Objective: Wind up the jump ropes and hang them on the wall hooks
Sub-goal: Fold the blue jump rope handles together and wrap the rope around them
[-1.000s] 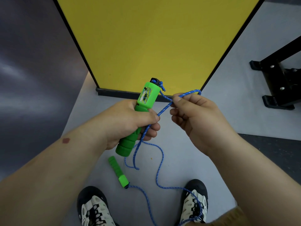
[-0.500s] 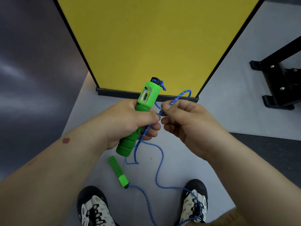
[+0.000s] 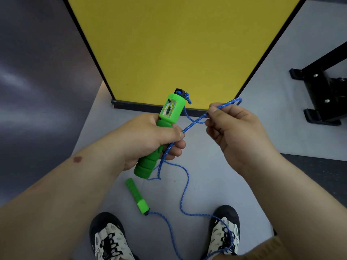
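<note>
My left hand (image 3: pixel 148 136) grips a green jump-rope handle (image 3: pixel 170 111) upright, with a strand of the blue rope (image 3: pixel 185 186) pressed under its thumb. My right hand (image 3: pixel 236 132) pinches a loop of that rope between thumb and forefinger, to the right of the handle top. The rope hangs down from my left hand to the grey floor and curves over my right shoe (image 3: pixel 224 230). The second green handle (image 3: pixel 137 197) lies on the floor below my left hand, rope attached at its lower end.
A yellow panel (image 3: pixel 178 44) with a black frame stands straight ahead. A black metal stand (image 3: pixel 323 94) sits on the floor at the right. A dark wall runs along the left. My left shoe (image 3: pixel 109 237) shows at the bottom. No wall hooks are in view.
My right hand drew in close to the left hand half a second ago, then moved back out to the right, pulling the rope loop taut. The left hand and handle stayed put.
</note>
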Demonstrator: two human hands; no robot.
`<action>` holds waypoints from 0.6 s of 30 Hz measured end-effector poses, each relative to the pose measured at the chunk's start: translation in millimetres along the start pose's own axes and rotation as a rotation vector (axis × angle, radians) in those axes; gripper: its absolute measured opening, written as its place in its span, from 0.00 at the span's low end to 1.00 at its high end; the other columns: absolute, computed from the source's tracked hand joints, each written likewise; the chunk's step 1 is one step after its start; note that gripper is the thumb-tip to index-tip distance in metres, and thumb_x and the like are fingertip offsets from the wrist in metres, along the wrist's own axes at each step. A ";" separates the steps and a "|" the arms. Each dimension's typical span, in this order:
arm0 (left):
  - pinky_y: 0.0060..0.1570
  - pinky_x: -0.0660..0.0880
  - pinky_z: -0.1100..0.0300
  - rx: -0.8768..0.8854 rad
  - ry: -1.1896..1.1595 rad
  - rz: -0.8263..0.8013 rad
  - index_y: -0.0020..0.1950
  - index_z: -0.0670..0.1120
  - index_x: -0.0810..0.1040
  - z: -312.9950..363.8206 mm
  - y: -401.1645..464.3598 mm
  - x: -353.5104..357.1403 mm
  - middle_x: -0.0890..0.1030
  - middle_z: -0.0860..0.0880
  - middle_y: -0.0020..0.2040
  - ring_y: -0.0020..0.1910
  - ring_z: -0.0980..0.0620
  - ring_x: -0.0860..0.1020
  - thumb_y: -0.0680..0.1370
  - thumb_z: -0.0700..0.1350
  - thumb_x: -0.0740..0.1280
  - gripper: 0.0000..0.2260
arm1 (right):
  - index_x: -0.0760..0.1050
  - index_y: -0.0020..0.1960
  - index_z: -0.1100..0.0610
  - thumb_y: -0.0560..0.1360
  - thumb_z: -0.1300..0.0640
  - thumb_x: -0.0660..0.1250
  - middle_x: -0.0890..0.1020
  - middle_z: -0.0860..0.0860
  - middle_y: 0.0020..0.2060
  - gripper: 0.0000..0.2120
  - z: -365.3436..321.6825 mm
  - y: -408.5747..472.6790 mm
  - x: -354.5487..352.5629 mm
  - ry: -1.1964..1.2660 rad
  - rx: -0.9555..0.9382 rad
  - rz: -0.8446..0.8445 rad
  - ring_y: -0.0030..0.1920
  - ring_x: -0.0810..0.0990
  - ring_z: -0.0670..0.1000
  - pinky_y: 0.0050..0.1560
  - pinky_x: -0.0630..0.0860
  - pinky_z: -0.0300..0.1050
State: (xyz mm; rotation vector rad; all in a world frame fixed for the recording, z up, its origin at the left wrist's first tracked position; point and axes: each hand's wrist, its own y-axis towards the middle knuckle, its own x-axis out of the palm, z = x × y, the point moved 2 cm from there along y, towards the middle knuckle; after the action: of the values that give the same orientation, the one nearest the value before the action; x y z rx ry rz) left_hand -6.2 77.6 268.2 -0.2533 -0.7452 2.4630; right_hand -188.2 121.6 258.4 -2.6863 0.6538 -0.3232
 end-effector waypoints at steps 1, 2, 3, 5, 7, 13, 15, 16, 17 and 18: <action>0.46 0.84 0.52 0.000 0.001 0.001 0.49 0.41 0.80 -0.1 0.1 -0.2 0.85 0.43 0.40 0.38 0.48 0.84 0.79 0.40 0.70 0.03 | 0.83 0.49 0.59 0.78 0.60 0.71 0.81 0.52 0.39 0.03 0.4 0.4 -0.1 0.009 0.008 0.005 0.39 0.80 0.48 0.46 0.79 0.42; 0.47 0.84 0.52 0.000 -0.001 0.001 0.49 0.41 0.80 -0.1 0.4 0.0 0.85 0.43 0.40 0.38 0.48 0.84 0.79 0.40 0.70 0.03 | 0.83 0.50 0.59 0.78 0.60 0.71 0.81 0.52 0.39 0.03 0.9 0.0 0.3 0.020 0.022 -0.001 0.39 0.80 0.48 0.45 0.80 0.42; 0.47 0.84 0.52 0.001 -0.004 0.002 0.49 0.41 0.80 -0.3 0.2 0.0 0.85 0.43 0.40 0.38 0.48 0.84 0.79 0.40 0.70 0.03 | 0.82 0.50 0.59 0.78 0.60 0.71 0.81 0.52 0.38 0.03 1.5 -0.7 1.3 0.031 0.038 -0.017 0.38 0.80 0.48 0.44 0.80 0.41; 0.47 0.84 0.52 0.005 -0.007 0.001 0.50 0.40 0.79 -0.4 0.2 0.4 0.85 0.44 0.40 0.38 0.48 0.84 0.79 0.40 0.70 0.03 | 0.82 0.49 0.59 0.78 0.60 0.71 0.81 0.52 0.37 0.03 2.6 -3.1 4.4 0.032 0.067 -0.079 0.37 0.80 0.48 0.42 0.79 0.41; 0.46 0.83 0.53 0.009 -0.011 -0.004 0.50 0.40 0.79 -0.5 0.4 0.8 0.85 0.44 0.39 0.37 0.48 0.83 0.79 0.40 0.70 0.03 | 0.82 0.48 0.59 0.77 0.61 0.71 0.81 0.52 0.36 0.01 5.0 -6.1 8.2 -0.004 0.088 -0.152 0.37 0.80 0.48 0.41 0.78 0.41; 0.46 0.84 0.53 0.006 0.001 0.006 0.51 0.40 0.80 -0.8 1.1 1.3 0.86 0.44 0.39 0.38 0.49 0.84 0.79 0.39 0.70 0.03 | 0.82 0.49 0.58 0.76 0.62 0.71 0.82 0.53 0.38 0.03 12.3 -11.2 15.0 -0.171 0.101 -0.277 0.38 0.80 0.48 0.43 0.78 0.42; 0.47 0.83 0.52 0.005 -0.011 0.003 0.51 0.40 0.80 -0.6 1.1 1.5 0.85 0.44 0.39 0.37 0.49 0.84 0.79 0.39 0.70 0.03 | 0.83 0.49 0.58 0.76 0.62 0.72 0.83 0.52 0.38 0.03 11.3 -9.1 13.1 -0.175 0.080 -0.239 0.38 0.81 0.48 0.43 0.78 0.42; 0.47 0.83 0.52 0.006 -0.012 0.000 0.50 0.40 0.80 -0.6 1.4 1.4 0.85 0.44 0.39 0.37 0.49 0.84 0.79 0.39 0.70 0.03 | 0.83 0.49 0.58 0.76 0.62 0.72 0.83 0.51 0.38 0.03 10.1 -8.0 11.9 -0.161 0.068 -0.215 0.38 0.81 0.48 0.43 0.78 0.42; 0.47 0.83 0.51 0.007 -0.008 -0.003 0.50 0.41 0.79 -0.8 1.2 0.9 0.85 0.43 0.40 0.38 0.48 0.84 0.79 0.39 0.70 0.02 | 0.83 0.49 0.58 0.76 0.62 0.72 0.82 0.51 0.37 0.03 9.3 -7.1 10.7 -0.145 0.055 -0.190 0.37 0.80 0.48 0.43 0.78 0.42; 0.47 0.83 0.51 0.007 -0.004 -0.007 0.49 0.41 0.79 -0.7 1.5 0.9 0.85 0.43 0.40 0.38 0.48 0.84 0.79 0.39 0.70 0.02 | 0.83 0.49 0.58 0.76 0.62 0.72 0.82 0.51 0.36 0.03 8.0 -6.1 9.4 -0.127 0.044 -0.163 0.37 0.80 0.48 0.43 0.78 0.42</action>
State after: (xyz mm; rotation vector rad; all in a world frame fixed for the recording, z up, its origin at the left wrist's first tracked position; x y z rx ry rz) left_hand -7.4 77.4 266.7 -0.2433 -0.7374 2.4598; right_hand -175.2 124.5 254.8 -2.6972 0.3878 -0.2037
